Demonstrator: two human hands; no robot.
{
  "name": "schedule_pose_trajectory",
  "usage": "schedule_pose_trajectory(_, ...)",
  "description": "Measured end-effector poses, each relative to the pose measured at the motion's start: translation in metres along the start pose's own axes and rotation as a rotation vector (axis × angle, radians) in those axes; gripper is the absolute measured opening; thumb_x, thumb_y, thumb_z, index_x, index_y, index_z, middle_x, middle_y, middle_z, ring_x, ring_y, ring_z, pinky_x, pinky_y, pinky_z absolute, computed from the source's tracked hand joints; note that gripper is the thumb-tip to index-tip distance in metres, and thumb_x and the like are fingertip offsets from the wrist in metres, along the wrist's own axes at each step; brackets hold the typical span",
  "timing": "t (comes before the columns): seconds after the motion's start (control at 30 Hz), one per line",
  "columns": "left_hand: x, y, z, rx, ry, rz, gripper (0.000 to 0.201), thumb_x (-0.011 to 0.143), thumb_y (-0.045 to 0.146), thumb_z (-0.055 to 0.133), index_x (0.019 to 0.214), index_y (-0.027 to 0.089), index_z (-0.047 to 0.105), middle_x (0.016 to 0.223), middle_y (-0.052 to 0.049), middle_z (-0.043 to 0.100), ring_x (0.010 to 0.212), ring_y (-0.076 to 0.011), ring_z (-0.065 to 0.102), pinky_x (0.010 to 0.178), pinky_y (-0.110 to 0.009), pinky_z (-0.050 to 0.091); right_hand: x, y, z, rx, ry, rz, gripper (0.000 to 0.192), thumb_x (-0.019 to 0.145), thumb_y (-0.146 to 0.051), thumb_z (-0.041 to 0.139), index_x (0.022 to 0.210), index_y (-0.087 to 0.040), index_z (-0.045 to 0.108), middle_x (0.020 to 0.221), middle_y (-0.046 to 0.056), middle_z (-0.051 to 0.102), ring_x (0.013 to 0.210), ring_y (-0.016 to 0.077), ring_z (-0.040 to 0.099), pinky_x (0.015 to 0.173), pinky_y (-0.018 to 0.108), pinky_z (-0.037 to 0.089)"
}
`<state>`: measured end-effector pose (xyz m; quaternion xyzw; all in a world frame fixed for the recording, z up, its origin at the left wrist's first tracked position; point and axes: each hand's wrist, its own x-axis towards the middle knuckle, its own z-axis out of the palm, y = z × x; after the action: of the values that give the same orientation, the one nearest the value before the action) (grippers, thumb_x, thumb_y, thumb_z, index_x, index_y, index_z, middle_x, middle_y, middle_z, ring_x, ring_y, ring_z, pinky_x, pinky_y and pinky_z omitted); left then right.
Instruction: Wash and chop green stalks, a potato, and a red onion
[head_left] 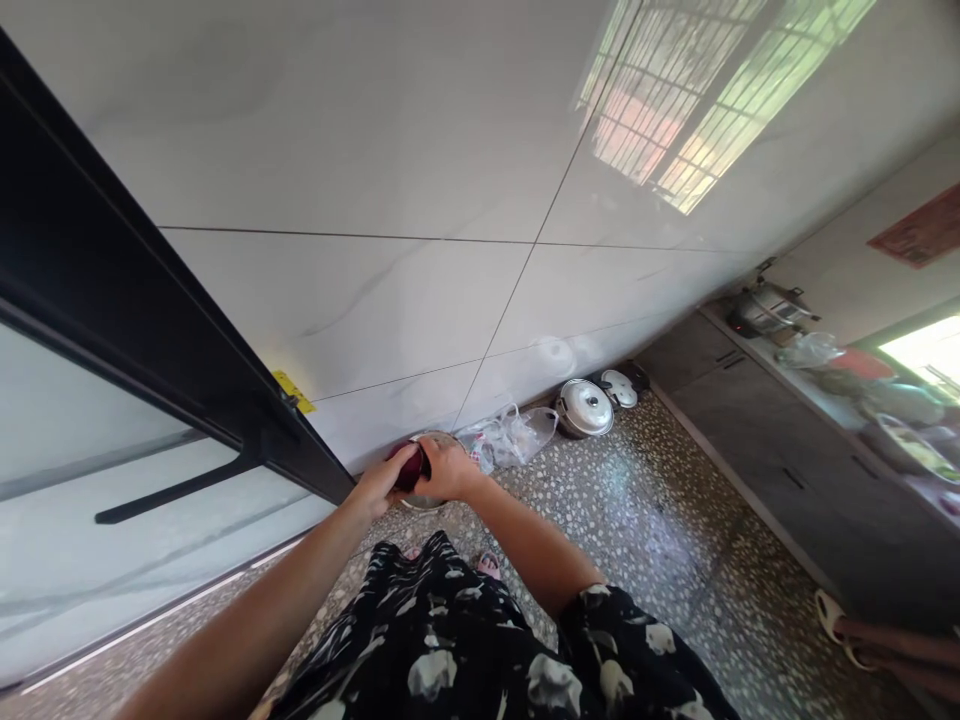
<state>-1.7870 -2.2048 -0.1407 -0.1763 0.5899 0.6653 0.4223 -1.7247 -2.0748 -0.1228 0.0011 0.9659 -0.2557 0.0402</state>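
Observation:
Low in front of me, my left hand [380,481] is closed round a dark red, rounded, smooth thing [407,468] that looks like a red onion. My right hand [448,468] meets it from the other side, fingers curled against it. A dark patch shows between the two hands, too small to make out. Beneath them is a round metal basin [429,503] on the floor by the wall, its inside mostly hidden by my hands.
Clear plastic bags [514,437] lie right of the basin, then a lidded metal pot [586,407] and another lid [619,388]. A black-framed door [255,440] stands at left. Grey cabinets [780,440] carry a cooker pot [769,305]. Another person's slippered foot [832,617] shows at right.

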Motion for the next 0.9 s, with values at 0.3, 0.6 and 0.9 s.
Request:
schedule_pose_trajectory(0.3,-0.008,0.003,-0.005,0.029,-0.086,0.019,0.035,0.071,0.033,0.067,0.1,0.015,0.059,0.08,-0.007,0.066,0.065,-0.0174,0.062,0.055,-0.029,0.053,-0.002,0.009,0.005,0.092,0.091,0.008,0.054,0.068,-0.015,0.053,0.122,-0.017,0.048,0.113,0.01,0.064,0.104,0.023,0.058,0.089,0.034,0.045)
schedule_pose_trajectory(0.6,-0.022,0.01,-0.02,-0.012,-0.502,-0.004,0.054,0.066,0.023,0.073,0.116,0.018,0.053,0.107,-0.013,0.064,0.087,-0.0253,0.064,0.068,-0.037,0.055,0.005,0.046,-0.008,0.403,0.218,0.182,0.039,0.07,-0.008,0.05,0.103,-0.02,0.066,0.096,0.0,0.071,0.089,0.0154,0.063,0.084,0.026,0.047)
schedule_pose_trajectory(0.9,-0.017,0.008,-0.049,0.122,-0.642,-0.288,0.04,0.069,0.034,0.068,0.103,0.013,0.061,0.089,-0.015,0.068,0.074,-0.0272,0.065,0.052,-0.03,0.05,0.016,0.067,-0.009,0.286,0.152,0.192,0.043,0.07,-0.006,0.048,0.103,-0.023,0.068,0.096,-0.001,0.071,0.09,0.0155,0.064,0.083,0.023,0.046)
